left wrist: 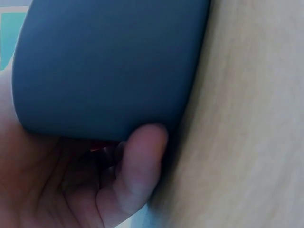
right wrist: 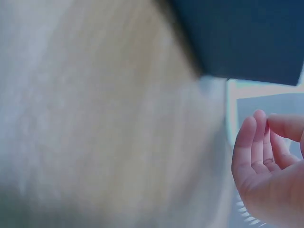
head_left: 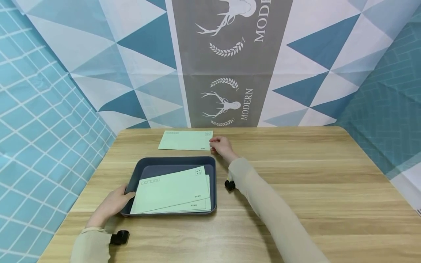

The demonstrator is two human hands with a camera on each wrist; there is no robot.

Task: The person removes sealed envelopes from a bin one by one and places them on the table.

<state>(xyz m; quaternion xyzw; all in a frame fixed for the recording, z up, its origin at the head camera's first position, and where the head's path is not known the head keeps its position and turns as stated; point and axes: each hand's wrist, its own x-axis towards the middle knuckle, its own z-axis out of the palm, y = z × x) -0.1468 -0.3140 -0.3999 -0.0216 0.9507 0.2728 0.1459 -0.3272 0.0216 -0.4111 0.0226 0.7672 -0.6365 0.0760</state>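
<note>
We count three pale green envelopes in all: one envelope (head_left: 185, 140) lying alone on the table above the middle of the frame, and two stacked in the tray, the top envelope (head_left: 171, 190) over a lower envelope (head_left: 197, 206) whose edge shows beneath it. We count one dark blue tray (head_left: 174, 162) at lower centre, one wooden table (head_left: 312, 175), and two hands: the left hand (head_left: 113, 204) and the right hand (head_left: 222, 146).

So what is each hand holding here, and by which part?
Left hand grips the dark blue plastic tray at its near-left corner. Right hand touches the light green paper envelope's right edge.
</note>
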